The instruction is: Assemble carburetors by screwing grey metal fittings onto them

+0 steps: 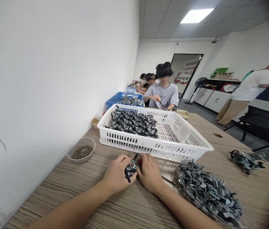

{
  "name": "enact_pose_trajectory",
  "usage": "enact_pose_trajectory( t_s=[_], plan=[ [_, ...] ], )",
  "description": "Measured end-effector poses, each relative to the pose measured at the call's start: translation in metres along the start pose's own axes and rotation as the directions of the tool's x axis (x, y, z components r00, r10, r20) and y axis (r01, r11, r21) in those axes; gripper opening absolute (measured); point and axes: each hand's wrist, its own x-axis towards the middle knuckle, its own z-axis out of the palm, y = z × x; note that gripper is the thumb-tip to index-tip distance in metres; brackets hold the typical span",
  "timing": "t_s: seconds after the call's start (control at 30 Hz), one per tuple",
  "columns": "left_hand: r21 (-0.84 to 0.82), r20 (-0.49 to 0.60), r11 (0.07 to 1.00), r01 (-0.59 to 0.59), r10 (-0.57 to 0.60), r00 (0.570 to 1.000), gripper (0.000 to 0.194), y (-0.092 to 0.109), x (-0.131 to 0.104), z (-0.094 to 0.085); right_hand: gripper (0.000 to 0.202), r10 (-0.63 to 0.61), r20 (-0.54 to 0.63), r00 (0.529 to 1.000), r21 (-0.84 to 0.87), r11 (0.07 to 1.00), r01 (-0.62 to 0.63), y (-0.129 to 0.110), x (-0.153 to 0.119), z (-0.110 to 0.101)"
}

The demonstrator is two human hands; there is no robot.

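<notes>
In front of the white basket, my left hand (118, 173) grips a grey metal part with black arms (130, 168), fingers wrapped about its side. My right hand (149, 172) is close beside it, fingers curled over a screwdriver (169, 181). A bit of the tool's red handle shows by the fingertips, and its thin dark shaft sticks out to the right of the hand. Whether the right fingers also touch the metal part, I cannot tell. Similar parts with black arms (134, 122) lie in rows inside the white basket (184, 151).
Small brass-coloured screws (83, 152) fill a clear bowl by the wall. Grey metal pieces (208, 187) heap in a clear tub at right, with several loose parts (246, 160) beyond. A blue crate (114, 99) stands behind the basket. A co-worker (164, 90) sits across, handling a tool.
</notes>
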Motion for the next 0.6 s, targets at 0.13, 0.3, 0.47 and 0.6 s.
enact_pose_trajectory(
  t_s=[0.13,0.3,0.47,0.6],
  plan=[
    [0.109,0.057,0.994,-0.015,0.009,0.998,0.018,0.002,0.001,-0.005,0.038,-0.023,-0.010,1.000,-0.003,1.000,0.023,0.001,0.000,0.000],
    [0.218,0.120,0.976,-0.008,-0.019,0.993,0.028,0.005,0.002,-0.010,0.036,-0.062,-0.068,0.996,0.002,0.998,0.063,0.000,0.000,-0.001],
    [0.266,0.123,0.964,-0.001,-0.032,0.992,0.031,0.005,0.001,-0.010,0.035,-0.214,-0.177,0.961,0.018,0.975,0.220,-0.005,0.001,-0.011],
    [0.264,0.108,0.964,0.002,-0.031,0.994,0.032,0.006,0.000,-0.009,0.037,-0.264,-0.304,0.915,0.005,0.960,0.279,-0.008,0.001,-0.015]
  ],
)
